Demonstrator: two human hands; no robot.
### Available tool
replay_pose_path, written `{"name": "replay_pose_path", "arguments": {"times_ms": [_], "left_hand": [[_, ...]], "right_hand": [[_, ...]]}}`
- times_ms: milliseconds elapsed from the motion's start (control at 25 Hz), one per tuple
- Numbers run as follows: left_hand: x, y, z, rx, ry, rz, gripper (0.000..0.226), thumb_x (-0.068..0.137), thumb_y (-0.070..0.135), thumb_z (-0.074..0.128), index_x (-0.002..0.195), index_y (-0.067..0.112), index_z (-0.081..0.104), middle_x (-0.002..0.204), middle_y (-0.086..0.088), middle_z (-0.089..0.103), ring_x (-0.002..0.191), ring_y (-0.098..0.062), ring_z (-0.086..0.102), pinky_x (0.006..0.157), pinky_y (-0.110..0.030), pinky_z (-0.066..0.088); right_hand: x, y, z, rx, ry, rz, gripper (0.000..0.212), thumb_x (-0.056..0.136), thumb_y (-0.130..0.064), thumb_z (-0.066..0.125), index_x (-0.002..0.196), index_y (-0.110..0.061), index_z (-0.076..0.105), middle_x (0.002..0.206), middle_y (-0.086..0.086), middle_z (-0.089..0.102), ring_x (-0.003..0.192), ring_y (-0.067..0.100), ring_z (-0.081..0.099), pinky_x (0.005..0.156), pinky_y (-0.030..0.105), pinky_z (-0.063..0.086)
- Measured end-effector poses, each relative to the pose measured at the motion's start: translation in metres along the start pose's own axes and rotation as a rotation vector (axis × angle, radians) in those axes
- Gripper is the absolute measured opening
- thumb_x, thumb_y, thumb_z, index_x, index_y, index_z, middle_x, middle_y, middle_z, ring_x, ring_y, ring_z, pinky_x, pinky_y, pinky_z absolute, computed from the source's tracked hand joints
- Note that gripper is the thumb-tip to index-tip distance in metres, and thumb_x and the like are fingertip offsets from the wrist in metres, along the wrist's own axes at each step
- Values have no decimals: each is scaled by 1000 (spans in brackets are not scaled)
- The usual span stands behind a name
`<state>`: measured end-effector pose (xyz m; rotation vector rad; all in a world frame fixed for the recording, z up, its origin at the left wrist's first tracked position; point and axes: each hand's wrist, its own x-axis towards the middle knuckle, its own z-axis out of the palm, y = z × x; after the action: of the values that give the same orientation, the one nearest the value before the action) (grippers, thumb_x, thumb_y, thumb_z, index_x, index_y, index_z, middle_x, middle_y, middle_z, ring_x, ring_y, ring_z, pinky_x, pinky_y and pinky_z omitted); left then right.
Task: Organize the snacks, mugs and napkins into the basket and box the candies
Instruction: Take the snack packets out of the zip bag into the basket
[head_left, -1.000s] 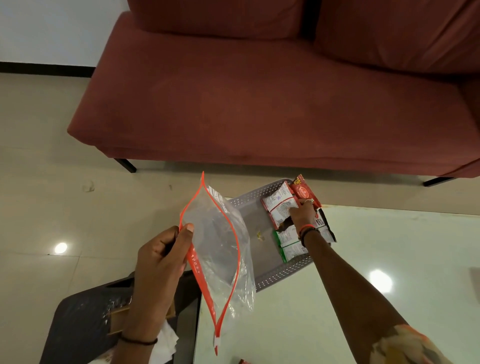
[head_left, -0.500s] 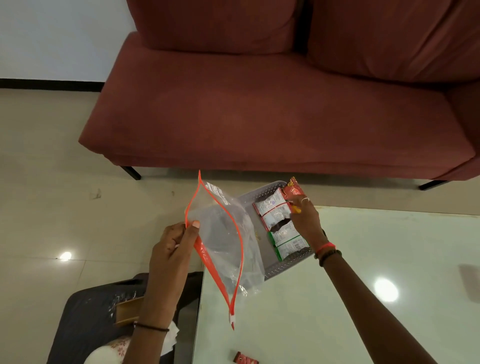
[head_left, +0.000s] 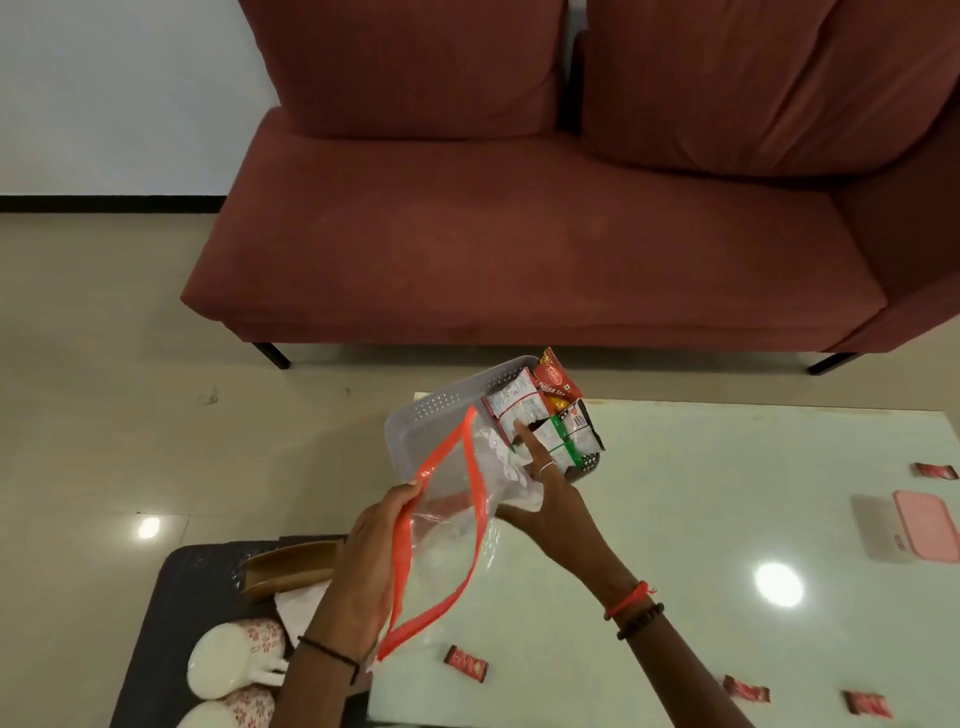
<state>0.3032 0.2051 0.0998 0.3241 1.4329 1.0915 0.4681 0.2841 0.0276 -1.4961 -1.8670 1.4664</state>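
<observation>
Reading "SEV", red snack pkt (head_left: 558, 379)

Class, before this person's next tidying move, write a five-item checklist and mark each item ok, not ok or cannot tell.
1. Snack packets inside basket: ok.
2. Left hand grips zip bag by its orange rim: ok.
3. Zip bag empty: cannot tell.
4. Mugs in basket: not ok, they lie on the black stool.
5. Candies boxed: not ok, loose on the table, apart from pink box.
</observation>
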Motion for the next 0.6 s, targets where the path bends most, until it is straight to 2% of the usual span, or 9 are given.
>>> {"name": "replay_pose_path", "arguments": {"times_ms": [80,120,200,320,400,480,520,560,600], "left_hand": [[-15,-4,-2,-77,32,23,35,92,26,43,85,10,73,93,-8,76,92,-16,70,82,-29,46],[-20,-8,-5,-66,74,41,35,93,25,44,81,12,74,90,-6,77,91,-15,70,85,-30,45],[-28,-18,-9,84,162,53,30,92,26,48,81,15,73,92,-5,76,97,-20,67,89,-34,44],[-44,-27,-12,371,406,82,12,88,23,58,95,13,57,103,-13,64,101,-35,59,86,-41,47],[-71,-19,-2,358,529,282,13,89,21,56,100,15,52,96,-9,63,92,-31,63,83,-42,54],[-106,-11,25,342,417,451,5,89,16,54,94,16,55,78,1,67,67,-12,65,62,-23,56],[-123,-12,42,379,306,472,6,89,15,54,91,19,58,76,4,70,64,-7,64,58,-15,53],[-135,-20,59,474,194,452,8,88,19,56,94,23,59,85,12,71,75,-4,66,64,-11,52],[-143,-31,73,604,108,411,20,85,30,59,105,27,58,102,20,68,96,-1,63,80,-12,50]], "right_hand": [[-16,1,-12,-10,114,88,45,81,-25,71,121,-10,57,119,9,62,106,15,57,86,18,39],[-23,2,-20,5,135,121,35,82,-25,70,112,-9,62,115,10,63,103,18,58,84,18,39],[-39,0,-37,87,87,187,29,81,-23,70,106,-11,62,110,7,63,98,18,59,80,19,42],[-64,-7,-55,177,63,282,30,79,-17,66,107,-8,60,103,6,64,91,21,59,76,26,49],[-81,-9,-62,38,125,278,28,78,-14,64,102,-3,55,94,5,59,83,21,54,62,12,43],[-93,-14,-65,-57,188,241,20,78,-7,63,93,-6,49,95,9,59,81,21,50,57,13,37],[-99,-16,-66,-53,211,223,22,77,-5,63,91,-9,46,99,12,60,83,22,51,62,17,38],[-103,-16,-67,-33,218,210,26,77,-3,64,92,-11,44,102,14,60,85,23,52,68,21,39],[-108,-20,-68,-22,221,197,29,76,-4,65,94,-12,43,103,12,60,87,23,52,72,25,40]]}}
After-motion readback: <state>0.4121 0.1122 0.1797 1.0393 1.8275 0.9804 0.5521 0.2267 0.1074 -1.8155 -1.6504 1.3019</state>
